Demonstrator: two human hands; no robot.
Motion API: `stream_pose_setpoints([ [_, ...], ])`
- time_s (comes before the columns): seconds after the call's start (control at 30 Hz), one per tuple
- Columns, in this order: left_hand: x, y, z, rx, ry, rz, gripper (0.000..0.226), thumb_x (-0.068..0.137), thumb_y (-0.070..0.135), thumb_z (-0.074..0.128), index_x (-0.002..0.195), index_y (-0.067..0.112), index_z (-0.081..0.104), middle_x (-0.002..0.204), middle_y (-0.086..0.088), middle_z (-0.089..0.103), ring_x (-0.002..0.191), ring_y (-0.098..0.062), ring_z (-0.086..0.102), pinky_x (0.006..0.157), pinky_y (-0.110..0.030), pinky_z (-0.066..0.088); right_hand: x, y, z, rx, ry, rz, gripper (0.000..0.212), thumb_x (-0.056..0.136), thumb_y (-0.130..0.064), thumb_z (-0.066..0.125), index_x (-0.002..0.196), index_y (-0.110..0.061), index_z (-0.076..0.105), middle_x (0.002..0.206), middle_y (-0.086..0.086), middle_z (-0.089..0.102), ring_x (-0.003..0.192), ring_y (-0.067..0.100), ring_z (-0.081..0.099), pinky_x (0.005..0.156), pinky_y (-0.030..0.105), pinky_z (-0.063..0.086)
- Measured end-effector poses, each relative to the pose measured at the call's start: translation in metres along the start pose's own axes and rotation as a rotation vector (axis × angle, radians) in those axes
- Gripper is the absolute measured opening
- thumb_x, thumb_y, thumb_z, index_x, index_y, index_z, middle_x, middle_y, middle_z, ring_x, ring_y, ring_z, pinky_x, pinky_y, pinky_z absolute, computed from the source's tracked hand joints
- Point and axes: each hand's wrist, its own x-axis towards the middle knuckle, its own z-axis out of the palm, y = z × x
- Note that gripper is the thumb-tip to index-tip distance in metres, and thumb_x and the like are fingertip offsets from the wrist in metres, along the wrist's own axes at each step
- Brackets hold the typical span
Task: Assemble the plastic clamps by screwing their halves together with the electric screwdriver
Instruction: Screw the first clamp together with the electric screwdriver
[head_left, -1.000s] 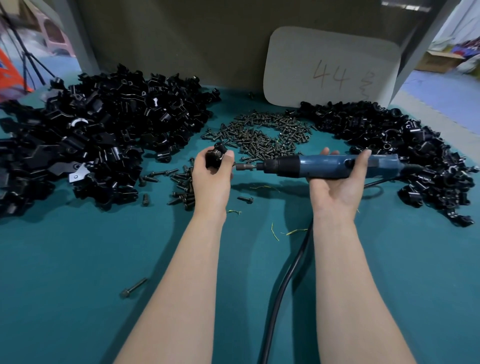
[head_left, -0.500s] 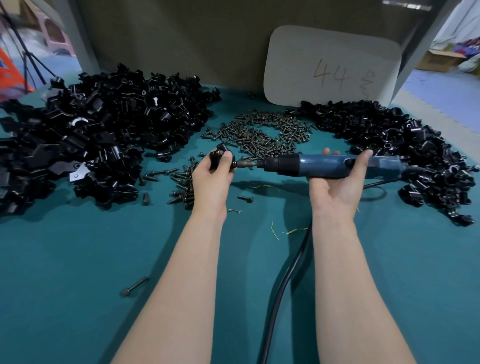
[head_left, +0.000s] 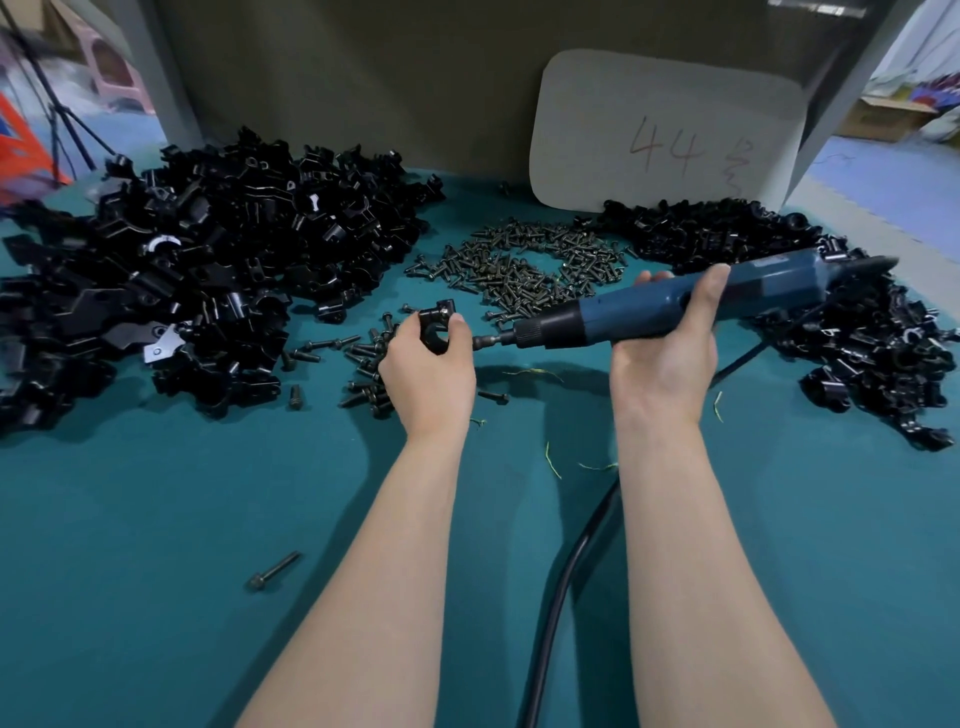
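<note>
- Head view, the only one here: everything is easiest to place off the screw pile (head_left: 524, 260) in the middle of the green table (head_left: 156, 519).
- The clamp (head_left: 435, 325) sits just near-left of the screw pile, lifted off the table in the left hand (head_left: 428, 371). That hand is curled tight around it, thumb on the right side and fingers wrapped over the left, so the clamp is pinched rather than resting on the palm.
- A shiny spot on the clamp's upper right corner looks like a screw head, but it's too small to be sure.
- The electric screwdriver (head_left: 675, 306) lies on the near-right side of the screw pile. Its long axis runs from upper right down to lower left, with the bit (head_left: 485, 340) aimed straight at the left hand.
- The bit tip ends just beside the left thumb, a bit below that shiny spot, so it doesn't look seated on the screw.
- The right hand (head_left: 662, 358) cradles the blue body from underneath, fingers curled round the far side and thumb laid over the top. It's a full grip, nothing else in it.
- Judging from this, the next move hinges on lining the bit up with the screw: the clamp is directly left of the tip and very close.
- Black clamp halves (head_left: 182, 280) are heaped left of the screw pile, and another heap (head_left: 831, 291) is to its right.
</note>
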Motion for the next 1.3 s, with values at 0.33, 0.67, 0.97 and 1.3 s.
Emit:
stream_pose_setpoints([
  [0.33,0.000,0.005,-0.005,0.068,-0.023,-0.009,0.027,0.092,0.033,0.059,0.094,0.007,0.067,0.074,0.000,0.064,0.061,-0.010,0.054,0.054,-0.018,0.036,-0.002,-0.003,-0.002,0.024,-0.091,0.042,0.028,0.099,-0.034,0.048,0.117,-0.014,0.047,0.087,0.004,0.059,0.084,0.017,0.061,0.073,0.025,0.054],
  [0.67,-0.002,0.008,-0.005,0.206,-0.174,0.127,0.017,0.092,0.024,0.060,0.108,0.020,0.063,0.086,0.008,0.058,0.068,-0.007,0.050,0.053,-0.014,0.034,0.000,-0.008,-0.006,-0.010,-0.089,0.103,0.026,0.097,-0.037,0.051,0.112,-0.016,0.049,0.087,0.002,0.058,0.086,0.017,0.057,0.079,0.028,0.051],
  [0.97,0.005,0.013,-0.010,-0.553,-0.190,-0.279,0.020,0.093,0.026,0.063,0.100,0.019,0.045,0.095,-0.008,0.066,0.066,-0.013,0.070,0.065,-0.020,0.055,0.014,-0.018,-0.016,-0.206,0.109,0.164,0.059,0.092,-0.036,0.062,0.138,-0.018,0.032,0.126,0.007,0.051,0.089,0.023,0.066,0.088,0.042,0.055],
  [1.3,0.003,0.015,-0.006,-0.624,-0.362,-0.318,0.027,0.102,0.033,0.044,0.092,0.012,0.059,0.098,-0.016,0.069,0.072,-0.017,0.072,0.065,-0.019,0.057,0.019,-0.003,-0.024,-0.811,-0.003,0.106,0.096,0.085,0.000,0.065,0.151,-0.035,0.004,0.146,0.002,0.039,0.114,0.022,0.052,0.106,0.046,0.042],
])
